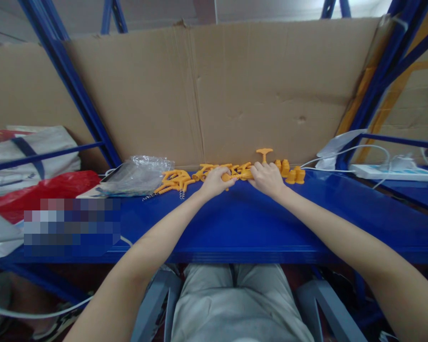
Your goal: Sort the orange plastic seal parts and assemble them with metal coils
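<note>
Near the back of the blue table, my left hand [214, 181] is closed on an orange plastic piece [228, 177], thumb and fingers around it. My right hand [268, 177] is closed on another orange plastic piece [245, 175] that points toward the left hand; the two pieces meet or nearly meet between my hands. An orange T-shaped handle [264, 152] rises just behind my right hand. Left of my hands lie several orange handles with metal spirals [176, 179]. More orange parts [207, 167] sit behind my left hand. Several orange caps [295, 175] stand right of my right hand.
A clear plastic bag [139, 175] and a red bag [50, 192] lie at the left. A white power strip [394, 173] with cables is at the right. A cardboard panel [253, 90] closes the back between blue metal posts [82, 99]. The blue table's front edge [235, 255] is above my lap.
</note>
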Demonstrator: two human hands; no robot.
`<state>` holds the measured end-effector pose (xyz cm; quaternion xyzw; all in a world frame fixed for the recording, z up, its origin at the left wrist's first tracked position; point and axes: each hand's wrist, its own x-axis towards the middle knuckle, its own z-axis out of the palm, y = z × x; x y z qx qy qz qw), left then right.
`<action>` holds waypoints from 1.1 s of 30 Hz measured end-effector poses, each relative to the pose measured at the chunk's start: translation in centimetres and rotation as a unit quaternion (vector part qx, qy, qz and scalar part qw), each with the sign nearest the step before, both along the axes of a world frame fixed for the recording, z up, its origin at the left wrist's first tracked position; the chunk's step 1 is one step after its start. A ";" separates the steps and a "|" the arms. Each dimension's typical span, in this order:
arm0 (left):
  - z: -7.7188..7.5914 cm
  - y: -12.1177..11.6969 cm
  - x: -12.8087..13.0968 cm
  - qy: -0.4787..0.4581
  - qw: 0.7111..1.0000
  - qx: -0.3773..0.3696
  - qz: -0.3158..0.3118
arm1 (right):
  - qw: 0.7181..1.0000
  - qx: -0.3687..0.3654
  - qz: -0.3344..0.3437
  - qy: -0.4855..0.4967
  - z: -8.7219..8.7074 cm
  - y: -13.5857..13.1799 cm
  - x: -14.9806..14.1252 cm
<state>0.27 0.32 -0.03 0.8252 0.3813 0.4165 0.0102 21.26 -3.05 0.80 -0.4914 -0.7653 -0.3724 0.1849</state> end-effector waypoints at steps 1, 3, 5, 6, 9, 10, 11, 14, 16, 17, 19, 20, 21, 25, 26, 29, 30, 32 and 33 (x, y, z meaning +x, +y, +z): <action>0.1 -0.1 0.1 -0.013 0.999 -0.033 -0.005 | 1.000 -0.001 0.001 0.001 0.3 -0.1 -0.2; 0.3 -0.3 0.3 -0.040 0.994 -0.099 -0.011 | 1.000 -0.007 0.013 0.003 0.7 0.0 -0.7; 0.5 -0.4 0.3 -0.063 0.987 -0.147 -0.013 | 0.999 -0.017 0.025 0.012 1.1 0.3 -1.4; 0.6 -0.5 0.3 -0.071 0.984 -0.163 -0.012 | 0.999 -0.026 0.029 0.019 1.2 0.6 -1.8; 0.9 -0.4 -0.3 -0.082 0.982 -0.172 -0.004 | 0.995 -0.074 0.047 0.049 1.5 1.5 -3.0; 0.9 -0.4 -0.6 -0.085 0.983 -0.164 -0.001 | 0.992 -0.095 0.058 0.058 1.7 1.9 -3.3; 1.0 -0.3 -0.9 -0.086 0.984 -0.153 0.001 | 0.989 -0.114 0.068 0.061 2.0 2.1 -3.5; 1.1 0.1 -1.4 -0.096 0.986 -0.135 -0.012 | 0.985 -0.150 0.076 0.023 3.0 2.5 -3.9; 1.2 0.1 -1.5 -0.114 0.981 -0.150 -0.036 | 0.986 -0.158 0.052 -0.028 3.9 2.4 -4.1; 1.3 0.0 -1.5 -0.126 0.977 -0.164 -0.048 | 0.985 -0.160 0.036 -0.053 4.4 2.1 -4.2; 1.6 -0.3 -1.3 -0.146 0.968 -0.196 -0.064 | 0.983 -0.160 0.001 -0.093 5.2 1.6 -4.4; 1.8 -0.5 -1.3 -0.152 0.964 -0.208 -0.069 | 0.981 -0.161 -0.012 -0.108 5.6 1.3 -4.5; 1.9 -0.6 -1.2 -0.155 0.961 -0.216 -0.072 | 0.979 -0.162 -0.022 -0.120 5.8 1.1 -4.6; 2.0 -0.7 -1.3 -0.123 0.970 -0.199 -0.070 | 0.974 -0.181 -0.043 -0.131 5.9 0.7 -4.9; 1.9 -0.6 -1.4 -0.105 0.976 -0.180 -0.065 | 0.972 -0.191 -0.045 -0.126 5.8 0.7 -4.8; 1.7 -0.3 -1.6 -0.043 0.995 -0.081 -0.046 | 0.966 -0.232 -0.038 -0.110 5.6 0.9 -4.5; 1.6 -0.3 -1.6 -0.023 0.998 -0.049 -0.039 | 0.963 -0.247 -0.034 -0.107 5.6 1.0 -4.4; 1.6 -0.3 -1.5 0.005 0.999 -0.011 -0.033 | 0.956 -0.271 -0.027 -0.106 5.7 0.9 -4.2; 1.7 -0.3 -1.4 0.011 0.999 -0.004 -0.034 | 0.953 -0.281 -0.027 -0.106 5.8 0.8 -4.1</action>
